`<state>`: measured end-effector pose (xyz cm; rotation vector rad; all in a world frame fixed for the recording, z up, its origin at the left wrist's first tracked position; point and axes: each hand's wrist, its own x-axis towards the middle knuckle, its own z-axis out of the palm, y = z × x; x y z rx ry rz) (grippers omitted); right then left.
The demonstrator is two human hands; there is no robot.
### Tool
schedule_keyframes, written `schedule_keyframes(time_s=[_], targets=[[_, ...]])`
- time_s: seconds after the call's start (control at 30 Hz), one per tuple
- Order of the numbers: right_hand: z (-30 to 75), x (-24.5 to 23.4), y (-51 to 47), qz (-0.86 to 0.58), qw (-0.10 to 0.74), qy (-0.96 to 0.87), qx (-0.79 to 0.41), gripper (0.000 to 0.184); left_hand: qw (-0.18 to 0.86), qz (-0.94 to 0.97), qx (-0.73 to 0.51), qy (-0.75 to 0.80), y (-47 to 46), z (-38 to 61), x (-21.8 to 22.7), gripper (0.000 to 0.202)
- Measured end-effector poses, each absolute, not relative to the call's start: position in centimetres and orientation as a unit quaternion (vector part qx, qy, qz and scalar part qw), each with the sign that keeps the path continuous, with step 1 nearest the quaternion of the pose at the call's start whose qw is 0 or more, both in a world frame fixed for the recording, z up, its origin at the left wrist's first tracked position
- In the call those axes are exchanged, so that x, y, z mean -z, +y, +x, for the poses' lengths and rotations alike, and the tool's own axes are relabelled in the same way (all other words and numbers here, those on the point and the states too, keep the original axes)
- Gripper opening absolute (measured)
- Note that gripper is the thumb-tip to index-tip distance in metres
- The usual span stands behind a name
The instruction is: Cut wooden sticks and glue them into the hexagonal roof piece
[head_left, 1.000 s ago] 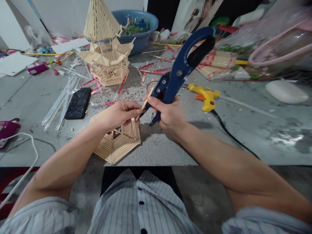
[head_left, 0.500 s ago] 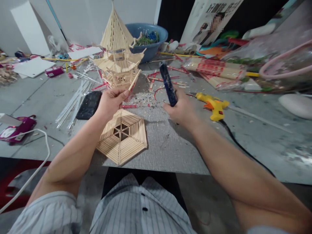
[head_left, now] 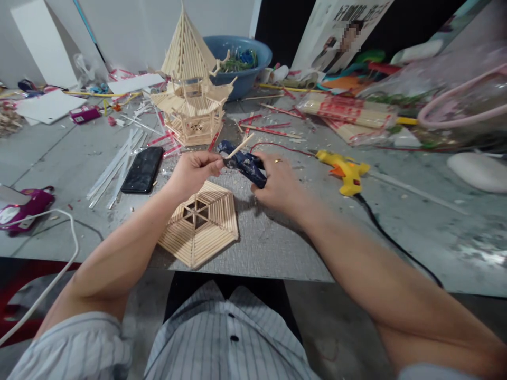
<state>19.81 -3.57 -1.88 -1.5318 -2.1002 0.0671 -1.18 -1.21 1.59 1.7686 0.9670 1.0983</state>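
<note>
Between the thumb and fingers of my left hand (head_left: 194,171), a thin wooden stick (head_left: 242,145) points up to the right. My right hand (head_left: 281,182) grips dark blue-handled pliers (head_left: 250,168), whose head meets the stick close to my left fingertips. Whether the jaws are closed on the wood cannot be made out. Below my left hand, a hexagonal panel of wooden sticks (head_left: 216,235) lies flat near the table edge, with a small spoked opening in its middle. Beyond both hands stands a pagoda model (head_left: 192,103) built of similar sticks.
A yellow glue gun (head_left: 344,171) lies right of my hands, its black cord trailing to the front edge. Left are a black phone (head_left: 142,170) and clear glue sticks (head_left: 116,169). Packaged sticks (head_left: 350,112) and a blue basin (head_left: 253,68) sit farther back among scraps.
My right hand has brought the pliers left and lowered their head to the stick. The stick in my left hand has shifted slightly right and lower.
</note>
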Motion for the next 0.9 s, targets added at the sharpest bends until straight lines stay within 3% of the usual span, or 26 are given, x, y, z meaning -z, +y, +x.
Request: schedule_keyframes(time_s=[0.6,0.9], targets=[[19.61,1.93,-3.98,-0.578,0.248,-0.774,-0.073,0.051,0.381,0.715,-0.402,0.427,-1.87,-0.6,-1.85,0.019],[19.49,1.68,-3.98,-0.576,0.242,-0.776,-0.09,0.053,0.374,0.716,-0.401,0.432,-1.66,-0.71,-1.49,0.019]])
